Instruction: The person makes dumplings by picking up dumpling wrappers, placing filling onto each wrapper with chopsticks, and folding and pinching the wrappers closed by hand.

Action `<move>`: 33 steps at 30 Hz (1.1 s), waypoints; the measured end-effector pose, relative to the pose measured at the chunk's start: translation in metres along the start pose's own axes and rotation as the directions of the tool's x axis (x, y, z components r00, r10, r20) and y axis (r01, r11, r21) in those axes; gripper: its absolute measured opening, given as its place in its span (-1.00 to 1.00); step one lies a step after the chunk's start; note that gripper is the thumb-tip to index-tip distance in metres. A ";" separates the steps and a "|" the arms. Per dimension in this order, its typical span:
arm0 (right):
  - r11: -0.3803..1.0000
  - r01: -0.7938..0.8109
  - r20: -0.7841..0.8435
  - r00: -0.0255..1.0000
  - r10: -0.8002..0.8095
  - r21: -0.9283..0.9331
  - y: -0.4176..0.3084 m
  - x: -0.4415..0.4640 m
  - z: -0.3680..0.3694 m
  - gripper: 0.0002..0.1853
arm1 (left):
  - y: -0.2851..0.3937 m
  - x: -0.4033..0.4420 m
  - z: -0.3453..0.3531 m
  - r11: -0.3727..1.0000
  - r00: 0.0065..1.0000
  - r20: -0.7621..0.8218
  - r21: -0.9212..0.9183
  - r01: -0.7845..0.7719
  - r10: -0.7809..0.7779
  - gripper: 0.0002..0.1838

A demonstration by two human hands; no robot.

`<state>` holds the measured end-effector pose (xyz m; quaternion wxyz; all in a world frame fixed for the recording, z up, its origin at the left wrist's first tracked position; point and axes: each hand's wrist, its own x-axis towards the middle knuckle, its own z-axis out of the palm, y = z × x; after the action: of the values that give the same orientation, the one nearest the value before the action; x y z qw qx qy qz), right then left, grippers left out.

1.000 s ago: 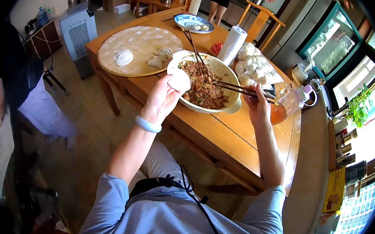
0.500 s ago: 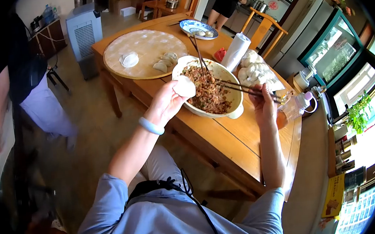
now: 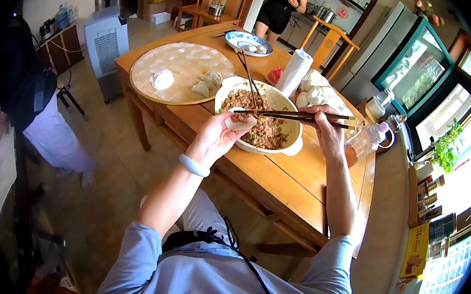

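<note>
My left hand (image 3: 216, 137) holds a round dumpling wrapper (image 3: 241, 123) beside the bowl's left rim, its fingers closed around the edge. Some meat filling lies on the wrapper. A pair of dark chopsticks (image 3: 282, 114) is gripped in my right hand (image 3: 327, 131), their tips at the wrapper. Below them stands a cream bowl (image 3: 292, 147) with chopped filling (image 3: 268, 136) in it. A second pair of chopsticks (image 3: 248, 71) stands tilted in the filling. To the left, a round floured board (image 3: 179, 60) bears stacked wrappers (image 3: 161, 79) and several folded dumplings (image 3: 206, 85).
On the wooden table (image 3: 287, 170) are a blue-and-white plate (image 3: 240, 36) with dumplings, a paper roll (image 3: 296, 71), bagged white items (image 3: 317, 93) and a clear bottle (image 3: 366, 139). One person (image 3: 285, 7) stands beyond the table; another (image 3: 39, 107) works at the left.
My right hand has brought the chopsticks from the bowl to the wrapper, and filling now lies on it. The wrapper has tipped flatter. The person at left has shifted.
</note>
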<state>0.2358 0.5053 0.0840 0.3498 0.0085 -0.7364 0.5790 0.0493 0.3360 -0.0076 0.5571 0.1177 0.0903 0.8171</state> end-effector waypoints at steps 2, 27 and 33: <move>0.999 -0.005 0.002 1.000 0.005 0.039 0.001 0.000 -0.003 -0.64 | -0.002 -0.001 0.005 1.000 0.997 -0.079 -0.023 0.008 -0.009 -0.71; 0.960 -0.135 -0.216 0.958 0.190 0.246 0.017 -0.007 -0.006 -0.72 | 0.005 -0.009 0.006 0.994 0.995 -0.053 0.069 -0.082 0.085 -0.67; 0.961 -0.171 -0.165 0.964 0.209 0.219 0.015 -0.005 0.005 -0.70 | 0.005 -0.010 0.010 0.995 0.994 -0.065 0.053 -0.086 0.090 -0.64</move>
<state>0.2302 0.5040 0.0683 0.3570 -0.0811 -0.6350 0.6803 0.0515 0.3250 0.0024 0.5141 0.1080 0.1240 0.8418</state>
